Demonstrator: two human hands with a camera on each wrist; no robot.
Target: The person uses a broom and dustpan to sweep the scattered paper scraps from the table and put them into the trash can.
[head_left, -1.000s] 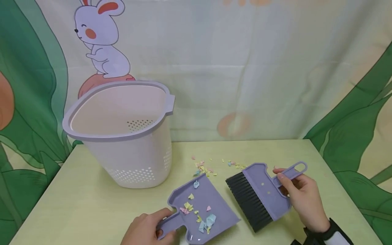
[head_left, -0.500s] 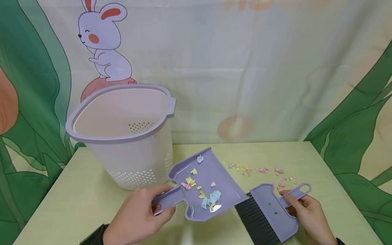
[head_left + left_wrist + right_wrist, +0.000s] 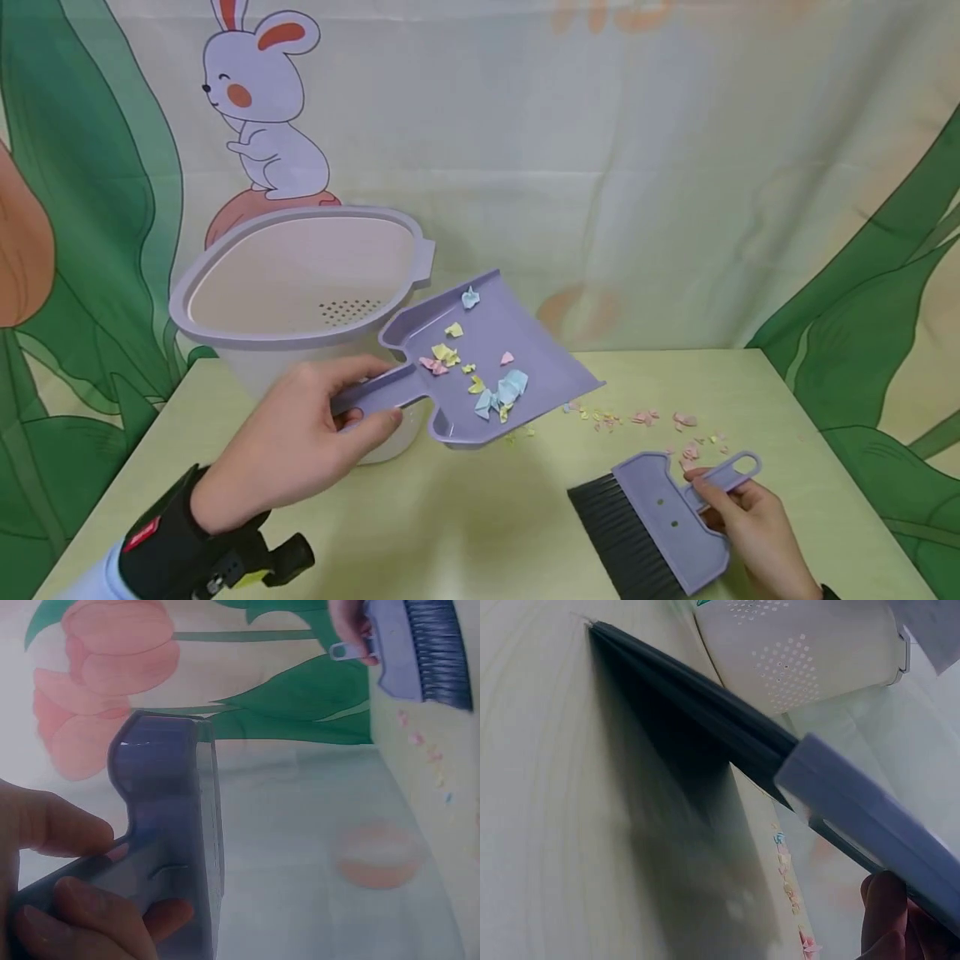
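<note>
My left hand (image 3: 300, 425) grips the handle of a purple dustpan (image 3: 540, 367), raised above the table just right of the bin's rim. Blue, yellow and pink paper scraps (image 3: 512, 387) lie in the pan. In the left wrist view, thumb and fingers wrap the handle of the dustpan (image 3: 161, 772). My right hand (image 3: 757, 517) holds a purple hand brush (image 3: 675, 525) by its looped handle at the lower right. The brush's black bristles (image 3: 682, 690) slant down to the table in the right wrist view.
A pale bin (image 3: 300, 275) with a purple rim stands at the left, partly hidden by the dustpan and left hand. More paper scraps (image 3: 643, 417) are strewn over the yellow table (image 3: 450, 533) behind the brush. A printed curtain (image 3: 675, 167) hangs behind the table.
My left hand has lifted the dustpan up from low over the table and slightly left, toward the bin. The right hand and brush moved a little lower, then stayed nearly still.
</note>
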